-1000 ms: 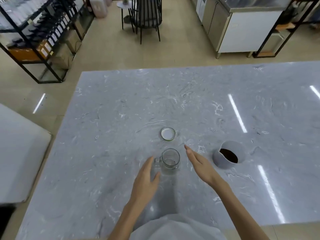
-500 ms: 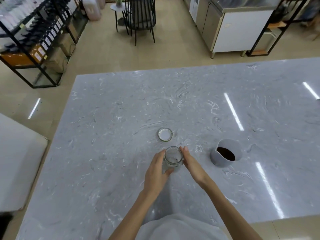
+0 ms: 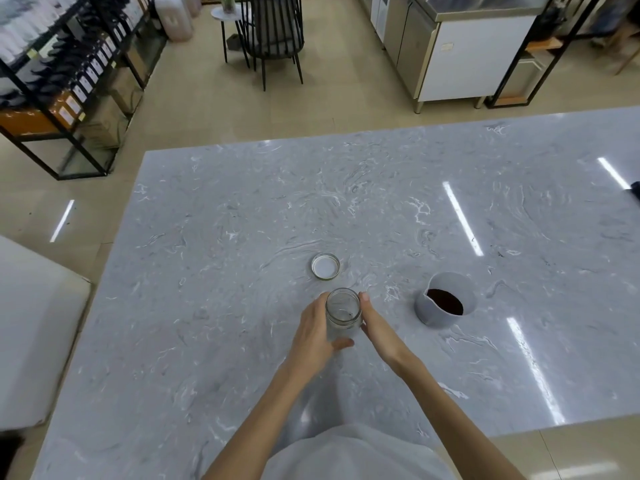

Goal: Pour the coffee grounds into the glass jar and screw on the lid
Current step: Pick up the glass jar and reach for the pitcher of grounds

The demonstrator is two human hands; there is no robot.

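Note:
An empty clear glass jar (image 3: 343, 311) stands upright and uncapped on the grey marble table (image 3: 242, 237). My left hand (image 3: 313, 336) wraps around its left side, thumb across the front. My right hand (image 3: 379, 329) lies flat against the jar's right side, fingers straight. The jar's round lid (image 3: 325, 266) rests inside-up on the table just beyond the jar. To the right stands a grey spouted cup (image 3: 445, 303) holding dark coffee grounds, about a hand's width from my right hand.
A dark object (image 3: 635, 192) pokes in at the table's right edge. Beyond the far edge are a black chair (image 3: 273, 32), black shelving (image 3: 69, 81) at left and a white cabinet (image 3: 460, 60). A white surface (image 3: 31, 334) sits left of the table.
Both hands moved in from apart and closed on either side of the jar. The lid and the cup of grounds stayed where they were.

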